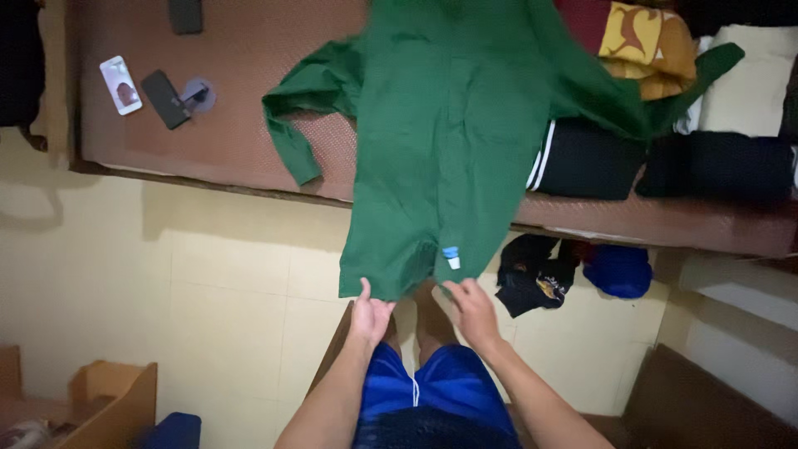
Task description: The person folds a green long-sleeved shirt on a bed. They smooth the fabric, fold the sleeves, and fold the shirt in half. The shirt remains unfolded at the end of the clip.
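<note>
two hands: both grip the bottom hem of one green garment, low in the middle of the frame.
left hand (369, 314): fingers closed on the hem at its left corner, thumb pointing up against the cloth.
right hand (472, 309): fingers pinched shut on the hem at its right side, just under a small blue and white tag (450, 256).
green garment (449, 141): long-sleeved, spread from the upper middle of the frame down to the hands; its upper part lies on the bed, its lower part hangs over the bed's edge above the floor; one sleeve (293, 125) is bent on the bed at the left.
bed (241, 150): brown surface across the top of the frame.
upper left of the frame: a white phone (120, 85) and a dark phone (165, 99) lie close together on the bed.
upper right of the frame: folded dark clothes (715, 166), a yellow and red cloth (644, 46) and white cloth (752, 83) piled on the bed beside the garment.
floor (208, 291): pale tiles; a black garment (532, 274) and a blue item (619, 270) lie right of the hands.
lower left: a cardboard box (112, 399).
bottom middle: blue shorts (432, 399) on the person.
</note>
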